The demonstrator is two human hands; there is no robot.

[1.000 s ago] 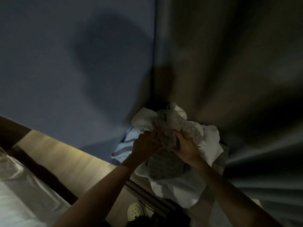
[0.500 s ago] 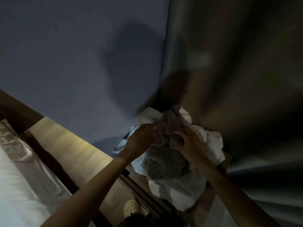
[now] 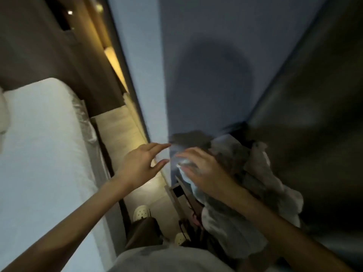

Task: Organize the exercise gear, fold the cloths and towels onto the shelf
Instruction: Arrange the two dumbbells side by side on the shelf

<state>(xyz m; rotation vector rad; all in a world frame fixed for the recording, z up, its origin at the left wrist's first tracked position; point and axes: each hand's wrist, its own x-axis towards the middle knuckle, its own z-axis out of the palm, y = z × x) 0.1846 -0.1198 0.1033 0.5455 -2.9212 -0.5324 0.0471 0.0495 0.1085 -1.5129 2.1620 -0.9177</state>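
A crumpled heap of grey and white cloths and towels [image 3: 257, 173] lies at the right, piled against the dark curtain, blurred by motion. My right hand [image 3: 204, 173] hovers over its left edge with fingers spread and fairly straight, the fingertips on or just above a pale cloth [image 3: 188, 179]; no grip is visible. Left of the pile, my left hand [image 3: 141, 163] is held in the air with fingers stretched out, touching nothing. Whatever the pile rests on is mostly hidden under the fabric.
A white bed [image 3: 39, 154] fills the left side, with a strip of wooden floor [image 3: 117, 130] between it and the blue wall [image 3: 196, 75]. A dark curtain [image 3: 314, 95] hangs at the right. My feet in white perforated shoes [image 3: 141, 212] stand below.
Both hands have let go of the grey cloth they were gripping and opened. The view has swung left and down, bringing the bed and floor into sight.
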